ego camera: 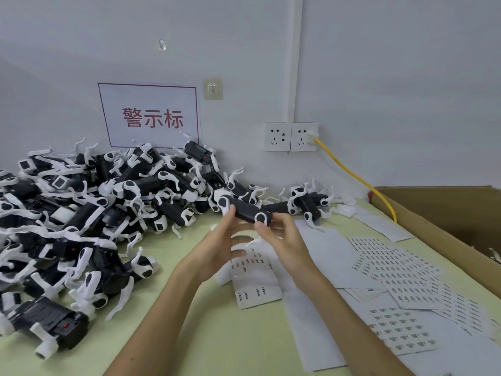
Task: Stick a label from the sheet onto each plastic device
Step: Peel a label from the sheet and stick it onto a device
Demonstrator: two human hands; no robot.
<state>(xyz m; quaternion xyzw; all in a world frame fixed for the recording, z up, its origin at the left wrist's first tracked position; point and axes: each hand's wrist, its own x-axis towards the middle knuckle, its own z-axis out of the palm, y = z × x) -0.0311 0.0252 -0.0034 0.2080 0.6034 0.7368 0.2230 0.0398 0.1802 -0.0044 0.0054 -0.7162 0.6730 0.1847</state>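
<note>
Both hands hold one black-and-white plastic device (pixel 245 210) lifted above the green table. My left hand (pixel 221 248) grips its left end, thumb up near the white cap. My right hand (pixel 282 241) pinches its right end, thumb just under the round black-and-white cap. Under the hands lies a partly used label sheet (pixel 254 283) with small dark labels. Whether a label is on the held device cannot be made out.
A big heap of black-and-white devices (pixel 89 213) covers the table's left side up to the wall. A few more devices (pixel 306 203) lie at the back. Full label sheets (pixel 401 278) and blank backing sheets spread on the right. A cardboard box (pixel 444 213) and yellow cable (pixel 352 173) stand far right.
</note>
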